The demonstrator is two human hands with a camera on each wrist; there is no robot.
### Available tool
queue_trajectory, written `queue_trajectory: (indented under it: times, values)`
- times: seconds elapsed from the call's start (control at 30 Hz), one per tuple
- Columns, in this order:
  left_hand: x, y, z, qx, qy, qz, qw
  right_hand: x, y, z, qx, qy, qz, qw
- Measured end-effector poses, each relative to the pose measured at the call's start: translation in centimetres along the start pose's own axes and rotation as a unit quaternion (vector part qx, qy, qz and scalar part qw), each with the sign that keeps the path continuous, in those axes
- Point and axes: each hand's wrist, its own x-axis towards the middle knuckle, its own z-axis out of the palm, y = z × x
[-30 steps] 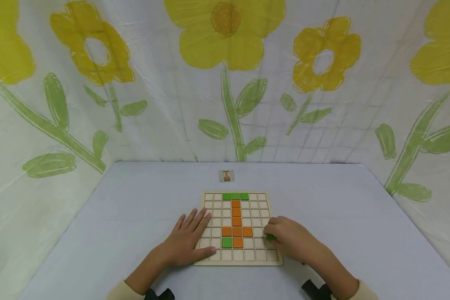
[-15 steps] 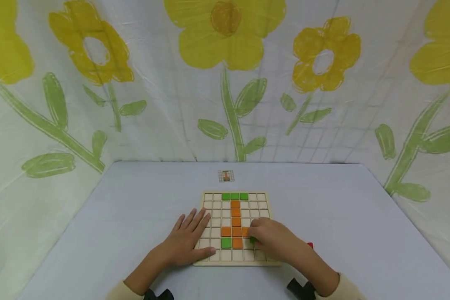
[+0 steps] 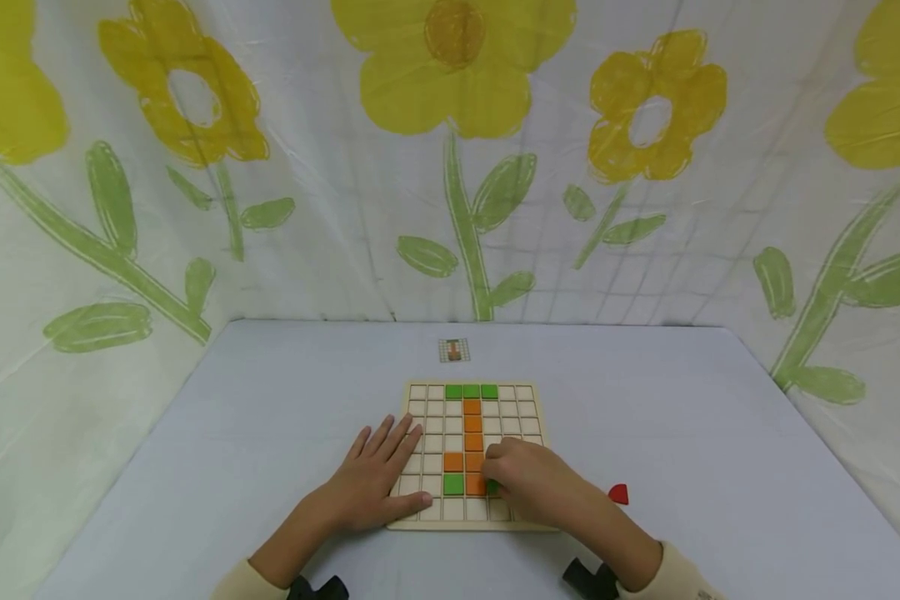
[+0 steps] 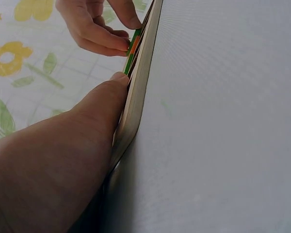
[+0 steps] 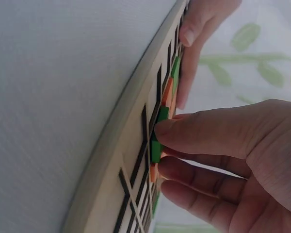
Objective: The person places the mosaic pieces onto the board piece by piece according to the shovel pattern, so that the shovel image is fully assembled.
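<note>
My right hand (image 3: 534, 482) pinches a green square tile (image 5: 160, 136) between thumb and fingers, at the cell just right of the lowest orange tile (image 3: 476, 484). Whether it sits fully in the cell I cannot tell. The wooden grid board (image 3: 465, 526) lies flat beneath both hands. Spread over the board's left edge, my left hand (image 3: 375, 483) rests with straight fingers, its thumb near another green tile (image 3: 453, 484). Orange tiles (image 3: 472, 425) form a column up to a row of green tiles (image 3: 471, 392) at the far side. My right fingers hide part of the orange cross row.
A small card (image 3: 453, 350) with a printed grid picture lies behind the board. On the white table (image 3: 690, 433), a red piece (image 3: 618, 494) with a rounded side lies beside my right forearm. A flower-printed curtain (image 3: 307, 208) stands behind the table.
My right hand has carried the green tile leftward from the board's right edge to beside the lowest orange tile. The red piece has come into fuller view. My left hand has stayed in place.
</note>
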Motion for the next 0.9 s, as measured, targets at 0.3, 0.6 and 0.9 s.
queue_trajectory:
  times: [0.3,0.6,0.9]
  values:
    - [0.1,0.0,0.0,0.008,-0.003,0.002,1.0000,-0.4,-0.4,0.5,-0.042,0.035,-0.020,0.9983]
    - [-0.1,-0.1,-0.2,0.002,0.000,0.008,1.0000,-1.0,-0.4,0.8,-0.016,0.054,-0.015,0.9983]
    - [0.2,-0.2,0.1,0.009,-0.008,-0.004,0.9999,-2.3,-0.7,0.7,-0.058,0.046,-0.027,0.9969]
